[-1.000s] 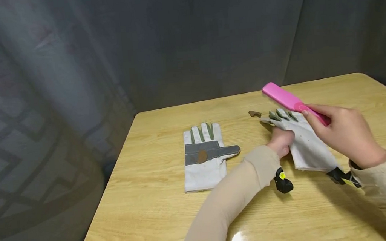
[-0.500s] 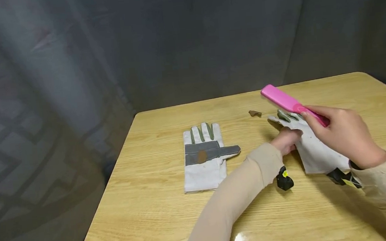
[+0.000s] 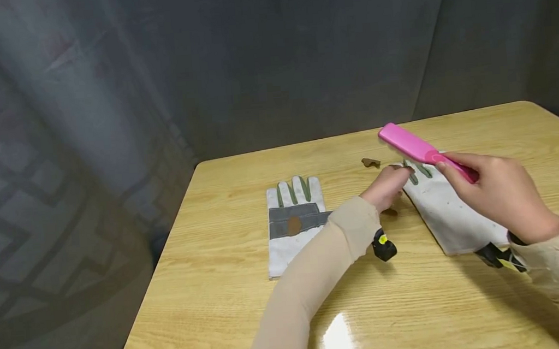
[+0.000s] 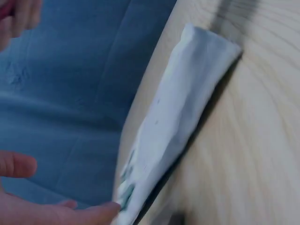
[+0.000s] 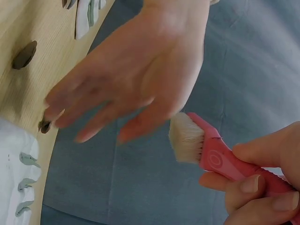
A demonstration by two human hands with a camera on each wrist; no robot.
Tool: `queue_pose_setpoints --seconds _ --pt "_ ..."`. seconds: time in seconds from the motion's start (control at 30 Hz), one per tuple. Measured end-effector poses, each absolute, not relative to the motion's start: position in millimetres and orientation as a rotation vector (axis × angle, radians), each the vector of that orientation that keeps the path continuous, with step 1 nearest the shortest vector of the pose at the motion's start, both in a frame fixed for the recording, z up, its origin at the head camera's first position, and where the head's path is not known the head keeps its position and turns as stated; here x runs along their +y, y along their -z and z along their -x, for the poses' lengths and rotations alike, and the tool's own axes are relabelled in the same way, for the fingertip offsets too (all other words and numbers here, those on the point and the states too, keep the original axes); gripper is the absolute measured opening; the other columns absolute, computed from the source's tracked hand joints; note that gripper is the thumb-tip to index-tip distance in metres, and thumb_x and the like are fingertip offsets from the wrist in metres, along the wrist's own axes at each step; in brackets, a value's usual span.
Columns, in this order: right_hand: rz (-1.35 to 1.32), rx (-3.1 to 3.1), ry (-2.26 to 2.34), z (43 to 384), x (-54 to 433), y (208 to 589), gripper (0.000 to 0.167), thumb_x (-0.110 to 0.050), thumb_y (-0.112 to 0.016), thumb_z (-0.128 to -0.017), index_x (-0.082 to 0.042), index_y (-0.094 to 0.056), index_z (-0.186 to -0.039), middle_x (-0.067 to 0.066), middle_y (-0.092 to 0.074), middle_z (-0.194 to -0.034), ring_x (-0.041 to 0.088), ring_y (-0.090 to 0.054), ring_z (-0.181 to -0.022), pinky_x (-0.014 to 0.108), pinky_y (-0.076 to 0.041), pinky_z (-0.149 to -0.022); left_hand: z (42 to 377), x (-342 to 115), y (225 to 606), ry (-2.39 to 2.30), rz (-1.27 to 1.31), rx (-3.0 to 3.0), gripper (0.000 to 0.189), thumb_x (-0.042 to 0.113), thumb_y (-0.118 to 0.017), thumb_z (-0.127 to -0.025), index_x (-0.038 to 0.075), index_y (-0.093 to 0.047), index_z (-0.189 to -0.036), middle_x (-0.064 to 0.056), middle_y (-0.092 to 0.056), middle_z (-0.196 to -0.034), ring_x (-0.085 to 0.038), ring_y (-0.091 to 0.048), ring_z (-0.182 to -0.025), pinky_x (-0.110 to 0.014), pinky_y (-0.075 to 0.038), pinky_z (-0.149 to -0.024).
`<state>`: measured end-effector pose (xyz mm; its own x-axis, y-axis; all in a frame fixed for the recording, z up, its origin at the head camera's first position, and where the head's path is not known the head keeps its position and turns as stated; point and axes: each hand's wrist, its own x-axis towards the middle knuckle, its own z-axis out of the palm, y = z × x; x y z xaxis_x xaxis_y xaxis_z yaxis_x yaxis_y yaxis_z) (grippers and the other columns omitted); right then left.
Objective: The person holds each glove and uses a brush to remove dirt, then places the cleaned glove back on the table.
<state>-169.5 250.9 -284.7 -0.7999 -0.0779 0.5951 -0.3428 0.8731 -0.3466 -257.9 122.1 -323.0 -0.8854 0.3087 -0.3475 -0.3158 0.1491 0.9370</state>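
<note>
My right hand [image 3: 512, 194] grips the handle of a pink brush [image 3: 407, 141] above the right-hand white work glove [image 3: 445, 211]. Pale bristles [image 5: 185, 138] show in the right wrist view. My left hand [image 3: 386, 187] is at the fingertip end of that glove, its fingers extended and thumb apart in both wrist views. One finger overlaps the glove's edge in the left wrist view; contact is unclear. The glove lies flat, plain side up, with green between its fingers. Beneath the left hand, a brown flat piece [image 5: 24, 55] lies on the table.
Another white glove [image 3: 291, 256], with grey panels and a brown round patch [image 3: 294, 225], lies on the left, partly behind my left sleeve. A small brown piece [image 3: 370, 162] is near the back edge of the wooden table [image 3: 211, 311]. Dark curtains [image 3: 300, 58] hang behind.
My left hand has let go of the right-hand glove and moved left and away from me. That glove now lies flatter. The brush has stayed nearly still.
</note>
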Motion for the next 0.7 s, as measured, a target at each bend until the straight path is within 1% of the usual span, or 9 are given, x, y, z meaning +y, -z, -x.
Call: queue_pose_setpoints --seconds 0.07,0.2,0.3,0.43,0.57,0.7 --pt "-0.299 -2.456 -0.602 170 250 285 0.033 -0.023 -0.065 -0.085 0.001 -0.068 -0.107 0.0 -0.041 -0.05 0.003 -0.024 -0.047 0.023 -0.018 -0.045 257 102 318 -1.733 -0.057 2.001 0.04 0.02 -0.047 -0.093 0.004 -0.049 -0.129 -0.006 -0.049 -0.136 -0.019 -0.045 -0.126 -0.042 -0.039 -0.108" --pt "-0.291 -2.473 -0.6 170 249 286 0.032 -0.023 -0.064 -0.086 0.0 -0.068 -0.107 -0.001 -0.041 -0.05 0.004 -0.025 -0.047 0.024 -0.019 -0.046 253 52 306 -1.642 -0.162 2.041 0.045 0.025 -0.045 -0.097 0.01 -0.039 -0.139 -0.008 -0.041 -0.143 -0.023 -0.039 -0.133 -0.039 -0.036 -0.111" --pt "-0.294 -2.487 -0.594 170 248 286 0.031 -0.022 -0.064 -0.086 0.0 -0.068 -0.108 -0.001 -0.04 -0.05 0.006 -0.025 -0.047 0.024 -0.02 -0.046 250 6 300 -1.613 -0.22 2.083 0.044 0.028 -0.043 -0.098 0.014 -0.037 -0.14 -0.007 -0.037 -0.146 -0.025 -0.038 -0.134 -0.039 -0.036 -0.111" --pt "-0.301 -2.502 -0.586 169 249 287 0.031 -0.021 -0.064 -0.086 0.001 -0.068 -0.107 -0.001 -0.037 -0.05 0.007 -0.025 -0.047 0.024 -0.019 -0.047 245 -51 297 -1.553 -0.264 2.218 0.044 0.029 -0.039 -0.099 0.011 -0.036 -0.139 -0.009 -0.037 -0.144 -0.029 -0.039 -0.132 -0.042 -0.036 -0.11" --pt "-0.32 -2.51 -0.577 168 248 289 0.032 -0.021 -0.064 -0.085 0.002 -0.068 -0.107 -0.002 -0.034 -0.05 0.007 -0.023 -0.047 0.024 -0.018 -0.046 239 -96 304 -1.397 -0.182 2.405 0.044 0.031 -0.039 -0.099 0.01 -0.037 -0.138 -0.011 -0.037 -0.143 -0.03 -0.038 -0.132 -0.047 -0.036 -0.109" --pt "-0.342 -2.505 -0.579 169 246 292 0.033 -0.022 -0.065 -0.085 0.003 -0.068 -0.106 -0.002 -0.031 -0.049 0.007 -0.022 -0.047 0.024 -0.017 -0.045 232 -127 317 -1.253 -0.036 2.487 0.052 0.033 -0.041 -0.097 0.006 -0.03 -0.141 -0.016 -0.034 -0.144 -0.032 -0.037 -0.132 -0.049 -0.037 -0.107"
